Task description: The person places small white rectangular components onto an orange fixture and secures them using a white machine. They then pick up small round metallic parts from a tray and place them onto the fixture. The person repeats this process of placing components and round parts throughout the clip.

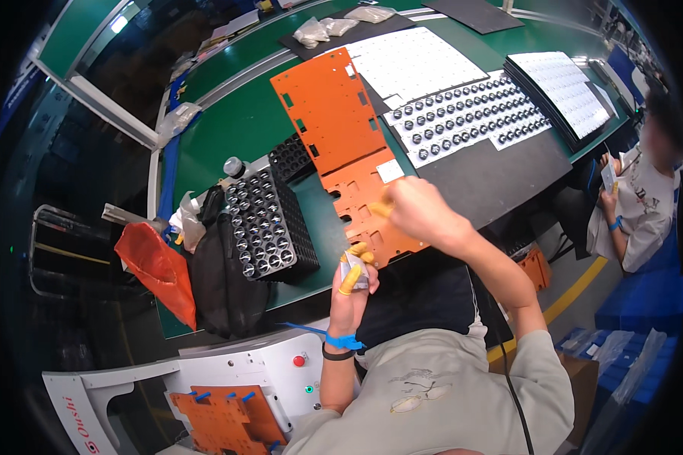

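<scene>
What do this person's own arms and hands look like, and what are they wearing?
Yellow fingertip covers show on the left hand and right hand. The left wrist wears a blue strap and black band. The shirt's short, pale grey sleeves leave both forearms bare.

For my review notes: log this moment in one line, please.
left hand: holds pale piece | right hand: over orange board, contact unclear | black rack: left of board, holds round parts

- The left hand [354, 279] is raised, its fingers curled inward.
- The right hand [423, 211] points inward, its back upward, fingers bent.
- The right elbow [525, 300] is bent; the left forearm [337, 385] extends forward.
</scene>
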`<action>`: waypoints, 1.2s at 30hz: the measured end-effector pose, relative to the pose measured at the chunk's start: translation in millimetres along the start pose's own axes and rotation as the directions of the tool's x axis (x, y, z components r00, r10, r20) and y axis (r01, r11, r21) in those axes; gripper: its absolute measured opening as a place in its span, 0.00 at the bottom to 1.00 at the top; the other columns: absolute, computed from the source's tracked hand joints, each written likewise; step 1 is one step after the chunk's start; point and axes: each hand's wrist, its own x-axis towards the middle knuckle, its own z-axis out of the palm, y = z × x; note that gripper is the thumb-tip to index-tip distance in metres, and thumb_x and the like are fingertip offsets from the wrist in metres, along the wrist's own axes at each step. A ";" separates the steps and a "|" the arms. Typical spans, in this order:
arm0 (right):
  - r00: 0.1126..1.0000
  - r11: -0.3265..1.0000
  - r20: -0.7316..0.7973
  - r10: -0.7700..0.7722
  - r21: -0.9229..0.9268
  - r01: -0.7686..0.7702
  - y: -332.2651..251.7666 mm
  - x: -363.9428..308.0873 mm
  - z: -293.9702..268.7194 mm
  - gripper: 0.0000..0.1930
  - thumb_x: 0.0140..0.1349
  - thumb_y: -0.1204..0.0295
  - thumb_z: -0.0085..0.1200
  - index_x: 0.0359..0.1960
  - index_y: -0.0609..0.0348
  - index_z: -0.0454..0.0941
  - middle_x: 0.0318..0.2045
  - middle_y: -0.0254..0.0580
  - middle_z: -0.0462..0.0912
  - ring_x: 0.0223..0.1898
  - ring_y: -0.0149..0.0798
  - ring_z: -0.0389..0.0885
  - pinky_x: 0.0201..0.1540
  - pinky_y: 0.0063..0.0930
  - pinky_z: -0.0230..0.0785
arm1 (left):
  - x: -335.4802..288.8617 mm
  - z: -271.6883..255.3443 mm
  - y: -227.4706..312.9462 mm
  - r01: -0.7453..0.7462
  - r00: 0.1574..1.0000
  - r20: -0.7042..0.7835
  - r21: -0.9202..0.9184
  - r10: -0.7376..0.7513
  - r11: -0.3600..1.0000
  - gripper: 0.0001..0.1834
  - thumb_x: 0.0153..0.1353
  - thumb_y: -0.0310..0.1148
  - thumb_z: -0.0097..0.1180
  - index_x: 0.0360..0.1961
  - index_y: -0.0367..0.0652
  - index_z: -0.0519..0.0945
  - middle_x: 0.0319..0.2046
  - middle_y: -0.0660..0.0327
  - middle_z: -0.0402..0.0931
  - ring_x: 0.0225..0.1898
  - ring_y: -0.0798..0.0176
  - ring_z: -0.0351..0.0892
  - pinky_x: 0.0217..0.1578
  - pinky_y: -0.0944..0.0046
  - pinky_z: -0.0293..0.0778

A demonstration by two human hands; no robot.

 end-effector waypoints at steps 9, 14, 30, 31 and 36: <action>0.850 0.846 -0.213 -0.481 0.142 0.514 -113.2 63.5 68.4 0.13 0.57 0.68 0.62 0.38 0.64 0.79 0.33 0.49 0.79 0.39 0.51 0.80 0.39 0.44 0.73 | -24.7 -22.3 -5.9 0.037 0.995 -0.092 0.137 -0.025 0.990 0.17 0.72 0.43 0.46 0.48 0.39 0.73 0.30 0.64 0.72 0.26 0.73 0.64 0.25 0.73 0.59; 0.874 0.893 -0.273 -0.402 0.093 0.440 -131.4 110.0 96.9 0.13 0.52 0.68 0.64 0.30 0.68 0.77 0.28 0.55 0.80 0.32 0.55 0.82 0.34 0.47 0.73 | -33.9 -21.2 2.0 -0.003 0.985 -0.170 0.199 0.038 0.980 0.25 0.71 0.46 0.48 0.60 0.38 0.68 0.40 0.63 0.75 0.27 0.73 0.65 0.25 0.73 0.60; 0.908 0.870 -0.310 -0.283 0.314 0.379 -105.3 52.7 19.9 0.15 0.52 0.61 0.62 0.32 0.61 0.77 0.22 0.43 0.80 0.26 0.44 0.81 0.30 0.38 0.72 | -20.4 -28.7 -11.6 -0.037 0.992 -0.119 0.085 0.047 0.996 0.27 0.66 0.39 0.57 0.64 0.46 0.67 0.52 0.65 0.74 0.46 0.70 0.75 0.43 0.69 0.73; 0.925 0.839 -0.269 -0.268 0.407 0.361 -98.3 36.1 13.6 0.14 0.52 0.63 0.63 0.33 0.60 0.76 0.21 0.40 0.79 0.25 0.39 0.80 0.29 0.34 0.71 | -21.8 -25.5 -9.0 -0.066 0.990 -0.117 0.100 0.077 0.993 0.28 0.65 0.39 0.59 0.64 0.47 0.66 0.52 0.65 0.74 0.47 0.69 0.76 0.44 0.68 0.73; 0.956 0.636 -0.092 -0.280 0.728 0.256 -43.9 -32.6 6.6 0.09 0.55 0.76 0.61 0.36 0.60 0.75 0.22 0.31 0.75 0.21 0.23 0.68 0.26 0.19 0.62 | -17.7 3.5 9.6 -0.207 0.974 -0.058 0.147 0.218 0.967 0.36 0.58 0.38 0.68 0.64 0.45 0.65 0.52 0.63 0.73 0.50 0.67 0.76 0.45 0.67 0.76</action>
